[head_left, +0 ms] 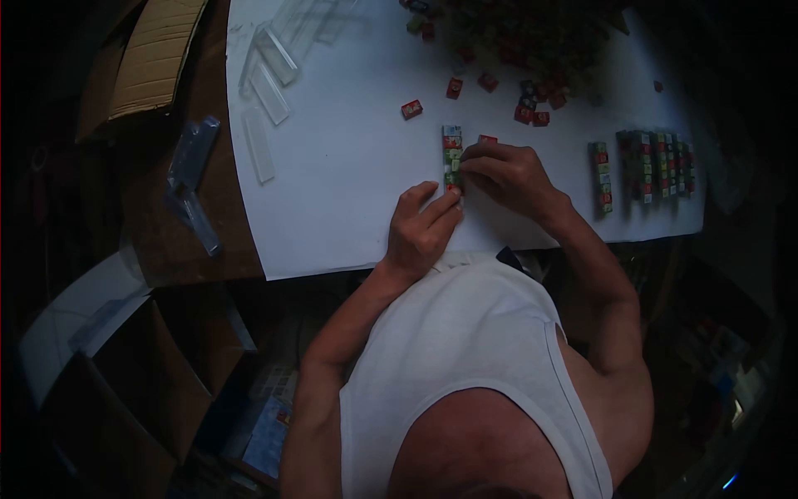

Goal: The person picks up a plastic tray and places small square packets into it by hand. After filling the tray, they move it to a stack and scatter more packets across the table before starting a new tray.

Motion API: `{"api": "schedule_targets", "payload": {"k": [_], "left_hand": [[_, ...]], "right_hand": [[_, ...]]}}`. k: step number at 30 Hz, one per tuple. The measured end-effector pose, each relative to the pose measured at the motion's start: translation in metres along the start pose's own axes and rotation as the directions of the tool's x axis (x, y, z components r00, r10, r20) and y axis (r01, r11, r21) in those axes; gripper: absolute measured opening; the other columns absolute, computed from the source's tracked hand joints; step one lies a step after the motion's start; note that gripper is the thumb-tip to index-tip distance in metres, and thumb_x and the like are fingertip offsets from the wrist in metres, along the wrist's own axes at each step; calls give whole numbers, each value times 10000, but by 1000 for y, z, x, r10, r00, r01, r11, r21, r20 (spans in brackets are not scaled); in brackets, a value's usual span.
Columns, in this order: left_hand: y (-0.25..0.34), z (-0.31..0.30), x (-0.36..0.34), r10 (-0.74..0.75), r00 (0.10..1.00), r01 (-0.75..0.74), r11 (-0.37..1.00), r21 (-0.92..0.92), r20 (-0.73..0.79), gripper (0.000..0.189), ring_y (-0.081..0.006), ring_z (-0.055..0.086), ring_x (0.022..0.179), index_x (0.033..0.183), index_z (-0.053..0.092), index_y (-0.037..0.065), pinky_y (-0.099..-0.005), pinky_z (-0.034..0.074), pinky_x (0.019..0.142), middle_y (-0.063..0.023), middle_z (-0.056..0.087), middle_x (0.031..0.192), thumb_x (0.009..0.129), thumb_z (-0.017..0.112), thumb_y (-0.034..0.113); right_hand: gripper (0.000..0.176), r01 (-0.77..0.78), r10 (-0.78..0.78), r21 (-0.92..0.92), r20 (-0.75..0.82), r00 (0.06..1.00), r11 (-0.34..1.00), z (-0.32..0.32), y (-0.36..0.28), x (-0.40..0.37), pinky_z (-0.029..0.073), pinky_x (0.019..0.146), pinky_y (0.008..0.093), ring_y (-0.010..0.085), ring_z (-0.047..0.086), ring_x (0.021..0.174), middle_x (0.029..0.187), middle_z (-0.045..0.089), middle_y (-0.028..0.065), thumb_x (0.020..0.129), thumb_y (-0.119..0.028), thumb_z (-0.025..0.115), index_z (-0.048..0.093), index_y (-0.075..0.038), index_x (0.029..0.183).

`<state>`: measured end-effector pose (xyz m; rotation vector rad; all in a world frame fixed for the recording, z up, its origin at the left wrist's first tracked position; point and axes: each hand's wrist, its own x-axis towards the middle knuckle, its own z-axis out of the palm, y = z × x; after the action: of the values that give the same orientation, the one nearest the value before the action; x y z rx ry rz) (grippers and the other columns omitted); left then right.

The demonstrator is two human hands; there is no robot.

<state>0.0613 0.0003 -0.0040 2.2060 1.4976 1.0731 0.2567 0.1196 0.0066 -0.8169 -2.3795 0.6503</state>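
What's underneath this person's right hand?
A small red box peeks out past the right hand, whose fingertips are at a row of small boxes on the white sheet. Anything directly beneath the hand is covered, so I can't tell.

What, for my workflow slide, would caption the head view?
Left hand and right hand at a row of small multicoloured blocks on a white sheet, similar rows to the right.

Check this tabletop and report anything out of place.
Mildly odd: a lone red piece lies at the far right, away from the block heap. At left, some clear plastic cases lie askew, off the white sheet. No damage is discernible.
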Motion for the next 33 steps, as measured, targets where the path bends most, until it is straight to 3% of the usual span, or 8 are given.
{"api": "schedule_targets", "payload": {"k": [8, 11, 14, 16, 19, 29, 31, 33], "left_hand": [[-2, 2, 0, 27, 1000, -27, 1000, -9, -16, 149, -316, 637, 1106, 916, 769, 16, -418, 551, 923, -66, 752, 1098, 767, 775, 12], [-3, 1, -1, 51, 999, -51, 997, -51, -1, 207, -328, 657, 1112, 946, 773, 16, -429, 564, 921, -78, 755, 1104, 746, 821, -11], [-5, 1, 1, 105, 994, -108, 986, -130, -29, 211, -319, 672, 1095, 937, 767, 17, -436, 572, 924, -92, 751, 1066, 736, 808, -31], [-4, -2, 2, 136, 991, -134, 976, -172, 0, 209, -315, 677, 1085, 931, 764, 17, -438, 572, 930, -97, 749, 1051, 733, 804, -35], [-1, -3, 5, 173, 985, -163, 962, -217, 27, 168, -296, 697, 1048, 907, 750, 22, -446, 570, 961, -101, 744, 1008, 747, 774, -25], [-7, 0, 2, 185, 981, -167, 962, -218, 65, 187, -300, 699, 1079, 944, 763, 35, -454, 569, 964, -100, 754, 1028, 774, 786, -39], [-7, 1, 2, 193, 979, -172, 956, -237, 69, 176, -295, 705, 1076, 954, 764, 29, -462, 562, 979, -105, 757, 1025, 790, 773, -34], [-6, 1, 0, 191, 979, -169, 956, -240, 71, 167, -291, 711, 1074, 964, 766, 24, -471, 555, 994, -110, 760, 1022, 806, 760, -29]], "right_hand": [[147, -57, 57, 0, -9, 998, 998, 18, -7, 2, 634, 696, 335, 248, 759, 858, 1045, 739, 84, 801, -7, 826, 735, -56, 905], [136, -122, 123, 96, -4, 992, 988, 17, -9, 2, 632, 700, 348, 257, 761, 847, 1041, 727, 96, 826, 23, 793, 721, -48, 917], [200, -293, 300, 155, -22, 954, 943, 10, -19, -2, 627, 713, 359, 266, 750, 876, 1084, 704, 117, 838, -68, 818, 707, -41, 1002], [336, -269, 239, -209, -158, 958, 940, 7, -35, -3, 619, 730, 378, 283, 726, 944, 1140, 680, 130, 830, -193, 853, 683, -41, 1077], [403, -288, 252, -302, -155, 955, 909, 16, -44, 0, 612, 751, 397, 298, 699, 1000, 1180, 663, 135, 794, -222, 865, 674, -53, 1107], [284, -358, 312, -180, -240, 919, 916, -18, -43, -36, 612, 768, 401, 323, 700, 1026, 1181, 681, 177, 773, -72, 794, 689, -37, 1034], [309, -526, 456, -177, -321, 830, 832, -41, -37, -57, 622, 811, 405, 342, 714, 1039, 1210, 682, 195, 784, -50, 801, 696, -47, 1074], [304, -555, 419, -323, -404, 813, 767, -64, -21, -78, 608, 840, 418, 352, 706, 1051, 1221, 681, 189, 797, -64, 799, 698, -53, 1084]]}}
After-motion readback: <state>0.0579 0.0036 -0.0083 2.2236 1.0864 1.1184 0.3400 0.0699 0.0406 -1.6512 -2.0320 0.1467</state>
